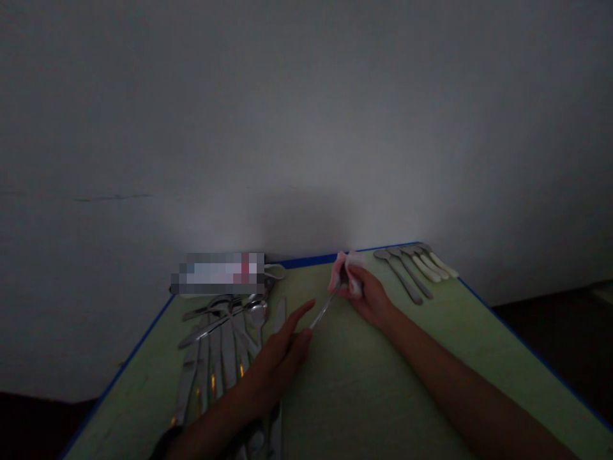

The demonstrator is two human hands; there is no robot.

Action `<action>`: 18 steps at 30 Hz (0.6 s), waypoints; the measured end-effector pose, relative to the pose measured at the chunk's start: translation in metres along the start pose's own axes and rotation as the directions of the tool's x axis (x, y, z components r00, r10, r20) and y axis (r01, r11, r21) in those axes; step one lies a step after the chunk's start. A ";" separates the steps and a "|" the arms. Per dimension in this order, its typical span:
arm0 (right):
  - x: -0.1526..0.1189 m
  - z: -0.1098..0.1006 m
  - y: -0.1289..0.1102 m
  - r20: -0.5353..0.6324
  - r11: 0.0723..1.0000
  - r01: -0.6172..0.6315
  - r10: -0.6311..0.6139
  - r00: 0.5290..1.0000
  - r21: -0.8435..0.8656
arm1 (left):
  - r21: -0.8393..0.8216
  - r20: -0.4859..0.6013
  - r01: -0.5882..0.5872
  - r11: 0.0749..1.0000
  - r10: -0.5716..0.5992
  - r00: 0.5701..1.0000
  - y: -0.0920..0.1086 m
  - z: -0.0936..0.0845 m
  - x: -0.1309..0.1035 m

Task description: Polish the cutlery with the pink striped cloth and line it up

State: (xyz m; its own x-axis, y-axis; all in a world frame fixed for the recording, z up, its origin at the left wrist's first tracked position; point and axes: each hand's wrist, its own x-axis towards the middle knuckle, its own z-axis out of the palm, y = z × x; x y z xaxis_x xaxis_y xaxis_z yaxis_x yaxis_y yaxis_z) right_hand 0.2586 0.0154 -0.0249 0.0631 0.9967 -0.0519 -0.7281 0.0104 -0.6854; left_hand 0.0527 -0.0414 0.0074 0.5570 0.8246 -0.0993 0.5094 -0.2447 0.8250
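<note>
A thin metal utensil (323, 311) slants between my two hands over the table. My left hand (283, 358) pinches its lower end, with the index finger stretched out above it. Around the upper end, my right hand (368, 295) holds a pink and white cloth (339, 271), which hides the utensil's tip, so its kind is unclear. Left of my left hand lie several knives, forks and spoons (228, 351) in a loose pile, partly under my left forearm. A row of spoons (402, 278) and white-handled utensils (426, 265) lies right of my right hand.
The green table (354, 383) has a blue edge and stands against a grey wall (306, 128). A blurred-out, pixelated object (215, 275) lies at the table's back left, beside the cutlery pile.
</note>
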 end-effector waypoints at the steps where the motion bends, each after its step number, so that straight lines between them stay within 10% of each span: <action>1: 0.000 0.000 -0.001 -0.009 0.999 0.004 -0.004 1.000 0.043 | -0.001 -0.014 -0.007 1.000 0.007 1.000 0.000 0.000 0.000; 7: 0.002 -0.002 -0.008 -0.038 0.974 0.005 0.003 0.999 0.225 | -0.010 -0.059 0.003 1.000 -0.004 0.998 -0.006 0.000 0.001; 18: -0.004 -0.001 0.002 0.094 0.984 0.069 -0.054 0.994 -0.165 | 0.093 0.095 -0.060 0.994 0.051 0.994 -0.008 -0.001 -0.002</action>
State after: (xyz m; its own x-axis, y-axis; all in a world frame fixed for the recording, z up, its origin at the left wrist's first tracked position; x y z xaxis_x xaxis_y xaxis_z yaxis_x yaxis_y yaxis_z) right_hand 0.2573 0.0118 -0.0268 0.0380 0.9978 0.0538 -0.5995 0.0658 -0.7977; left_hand 0.0469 -0.0408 0.0016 0.6422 0.7586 -0.1100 0.5339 -0.3397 0.7743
